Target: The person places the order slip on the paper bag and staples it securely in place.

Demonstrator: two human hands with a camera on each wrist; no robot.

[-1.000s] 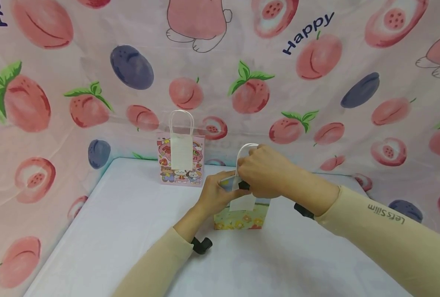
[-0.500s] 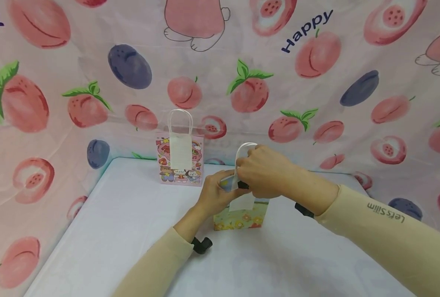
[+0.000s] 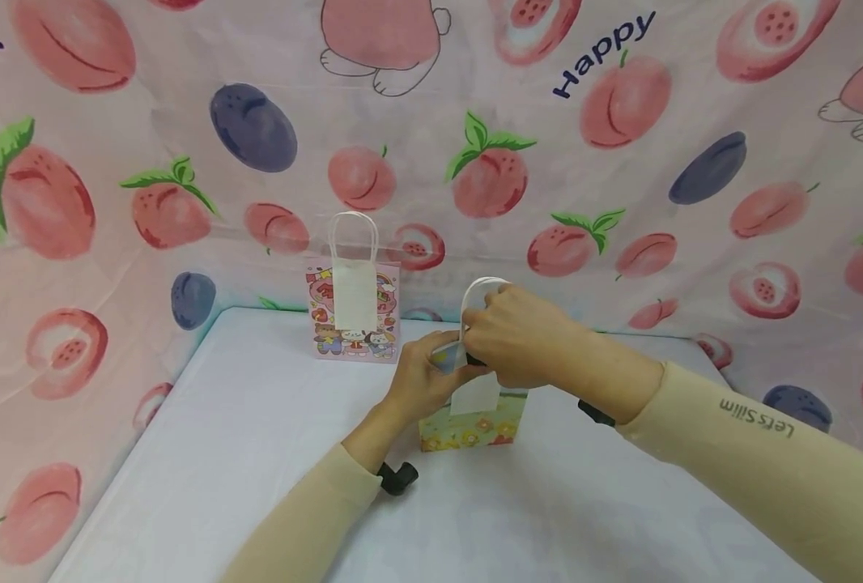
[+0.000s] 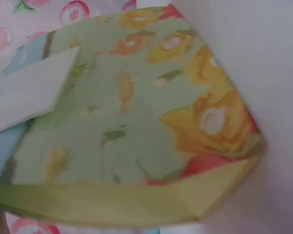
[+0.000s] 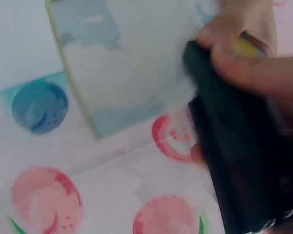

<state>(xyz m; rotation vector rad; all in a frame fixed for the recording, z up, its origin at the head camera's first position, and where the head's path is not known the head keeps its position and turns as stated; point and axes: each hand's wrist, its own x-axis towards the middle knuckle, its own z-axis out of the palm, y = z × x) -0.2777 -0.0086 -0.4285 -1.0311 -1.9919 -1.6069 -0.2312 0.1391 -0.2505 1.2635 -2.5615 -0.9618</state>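
In the head view a small paper bag [image 3: 468, 427] with a flower print stands on the table, its white handle [image 3: 464, 304] rising at the top. My left hand [image 3: 418, 379] pinches the bag's upper edge from the left, thumb in front. The right hand [image 3: 522, 336] grips a black stapler [image 5: 239, 131] at the bag's top, mostly hidden behind the fingers in the head view. Seen from the right wrist, the stapler's tip lies close to the left thumb and the bag's top. The left wrist view shows the bag's flowered front [image 4: 136, 92] and folded yellow-green side.
Behind and to the left stands a pink cartoon paper bag [image 3: 322, 312] with a white handle, near the table's back edge. The white-covered table [image 3: 242, 421] meets a fruit-print cloth [image 3: 417, 121] at the back and left.
My right hand has shifted slightly and covers more of the stapler. The left hand keeps its hold on the bag's edge.
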